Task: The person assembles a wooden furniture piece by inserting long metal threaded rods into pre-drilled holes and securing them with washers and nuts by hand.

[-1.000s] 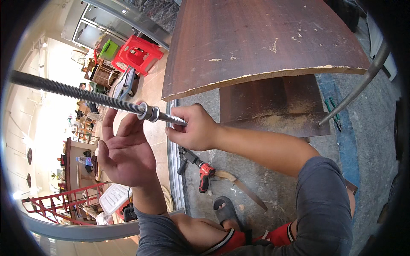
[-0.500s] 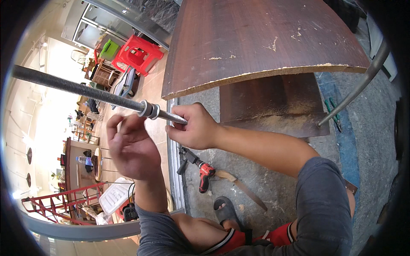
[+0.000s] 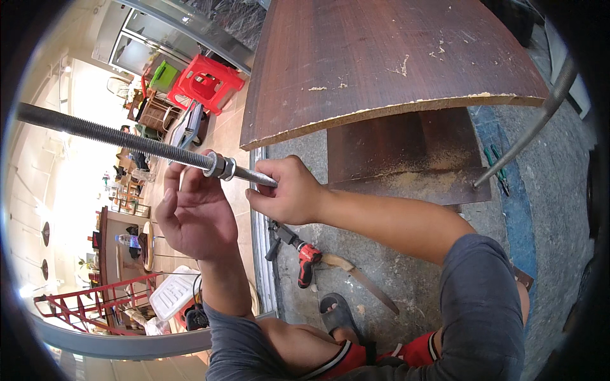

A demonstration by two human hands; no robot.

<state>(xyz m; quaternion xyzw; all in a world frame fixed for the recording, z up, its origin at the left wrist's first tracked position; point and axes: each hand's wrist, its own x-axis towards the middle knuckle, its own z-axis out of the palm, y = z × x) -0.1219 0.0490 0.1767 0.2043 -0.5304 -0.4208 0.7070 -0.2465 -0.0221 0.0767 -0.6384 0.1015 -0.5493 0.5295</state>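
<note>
**Threaded rod, two nuts, both hands on it**

Long threaded rod (image 3: 121,138) runs across the shot from about 9 o'clock in toward the middle, held up in the air. Two hex nuts (image 3: 221,167) sit side by side on it near its inner end, touching each other.

Right hand (image 3: 289,192) is at the rod's tip, fingers curled and pinching the end of the thread between thumb and fingertips. Left hand (image 3: 194,213) is right under the nuts at roughly 7 o'clock from them, palm open toward the camera, fingers loosely spread and reaching up behind the rod. Can't tell if the fingertips actually grip the nuts.

Down on the concrete at 6 o'clock from the hands lies a red cordless drill (image 3: 304,254), with a handsaw (image 3: 359,279) just beside it. A big dark wood board (image 3: 381,57) fills the top at 12 o'clock.
</note>
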